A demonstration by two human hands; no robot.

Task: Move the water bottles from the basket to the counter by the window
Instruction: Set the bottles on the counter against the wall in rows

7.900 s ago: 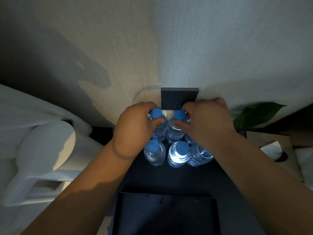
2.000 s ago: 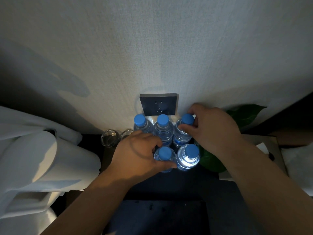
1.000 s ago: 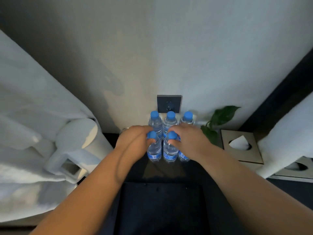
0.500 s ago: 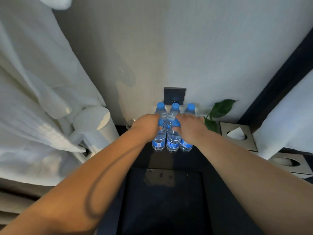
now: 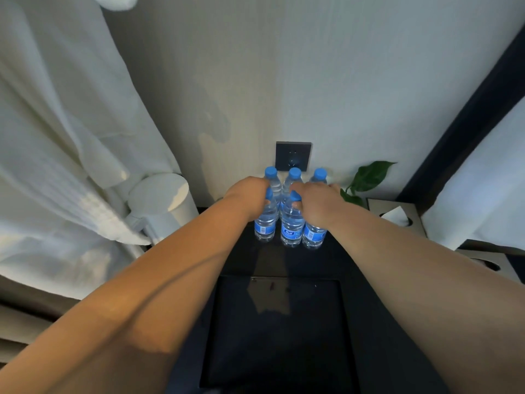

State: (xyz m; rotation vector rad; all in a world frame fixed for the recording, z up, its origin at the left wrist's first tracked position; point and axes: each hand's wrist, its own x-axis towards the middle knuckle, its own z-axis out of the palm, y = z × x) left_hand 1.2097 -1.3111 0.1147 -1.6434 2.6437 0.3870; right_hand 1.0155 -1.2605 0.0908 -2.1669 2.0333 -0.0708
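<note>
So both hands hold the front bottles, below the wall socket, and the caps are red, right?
Not red: the head view shows blue caps. The left hand and right hand do hold the front bottles, below the wall socket.

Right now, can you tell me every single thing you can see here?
water bottles: six, clear with blue caps and labels, two rows of three on the counter
counter: one, dark, against the wall
wall socket: one, dark grey, on the wall behind the bottles
tray: one, dark, on the counter's near part
kettle: one, white, left of the bottles
hanging cloth: white, far left
plant leaf: green, right of the bottles
tissue boxes: two, grey, at right
left hand: grips the front-left bottle's neck
right hand: grips the other front bottles' tops
</note>
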